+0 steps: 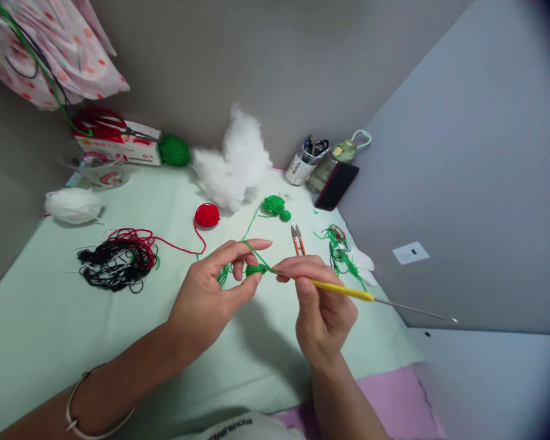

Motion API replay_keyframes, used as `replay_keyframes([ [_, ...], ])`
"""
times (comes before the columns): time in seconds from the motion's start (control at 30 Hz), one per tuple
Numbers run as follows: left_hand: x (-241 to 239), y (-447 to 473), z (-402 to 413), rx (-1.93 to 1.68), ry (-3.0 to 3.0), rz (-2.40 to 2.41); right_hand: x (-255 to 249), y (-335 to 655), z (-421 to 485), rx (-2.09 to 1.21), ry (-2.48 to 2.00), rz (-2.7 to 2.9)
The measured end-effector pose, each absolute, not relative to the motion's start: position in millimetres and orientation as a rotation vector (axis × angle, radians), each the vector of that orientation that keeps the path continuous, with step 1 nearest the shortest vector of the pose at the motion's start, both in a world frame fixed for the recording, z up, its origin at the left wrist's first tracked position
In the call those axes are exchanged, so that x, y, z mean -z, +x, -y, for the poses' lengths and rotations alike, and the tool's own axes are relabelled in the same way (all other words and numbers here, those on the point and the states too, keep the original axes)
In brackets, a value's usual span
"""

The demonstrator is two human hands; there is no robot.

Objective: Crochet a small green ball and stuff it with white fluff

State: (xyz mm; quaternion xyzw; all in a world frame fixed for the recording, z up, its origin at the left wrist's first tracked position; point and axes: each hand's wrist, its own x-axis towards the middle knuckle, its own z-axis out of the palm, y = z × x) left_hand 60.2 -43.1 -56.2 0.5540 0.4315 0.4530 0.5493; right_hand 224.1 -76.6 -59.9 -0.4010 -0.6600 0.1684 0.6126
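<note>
My left hand (215, 284) pinches a small piece of green crochet work (255, 269) between thumb and fingers. A strand of green yarn (252, 247) runs over its raised index finger toward a green yarn ball (274, 205) further back. In my right hand (323, 305) is a crochet hook (343, 289) with a yellow handle, held like a pen. The hook's near tip meets the edge of the green work, and its other metal end points out to the right. Loose green strands (223, 275) hang behind my left fingers.
Tangled black yarn (114, 263) and a white yarn ball (73, 205) lie at left. A red yarn ball (207, 215), white stuffing (233, 162) and orange thread snips (297, 240) sit beyond my hands. A phone (337, 186) leans at the back right, beside green scraps (341, 250).
</note>
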Motion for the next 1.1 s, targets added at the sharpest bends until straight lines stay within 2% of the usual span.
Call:
replay_keyframes([
  [0.3,56,65,46,-1.248,1.403,-1.063,65,222,74,-0.069,-0.898,1.725],
  [0.53,56,64,46,-1.209,1.321,-1.066,65,222,70,-0.292,-0.942,1.587],
  [0.67,58,63,45,-1.085,1.087,-0.973,73,216,69,0.041,-0.928,1.703],
  [0.73,60,62,43,-1.009,0.952,-0.870,75,214,69,0.107,-0.921,1.692],
  [0.93,65,63,40,-1.007,0.835,-0.811,75,217,70,-0.220,-1.009,1.548],
  [1.1,63,63,38,-0.874,0.648,-0.699,78,217,75,0.188,-1.045,1.777],
])
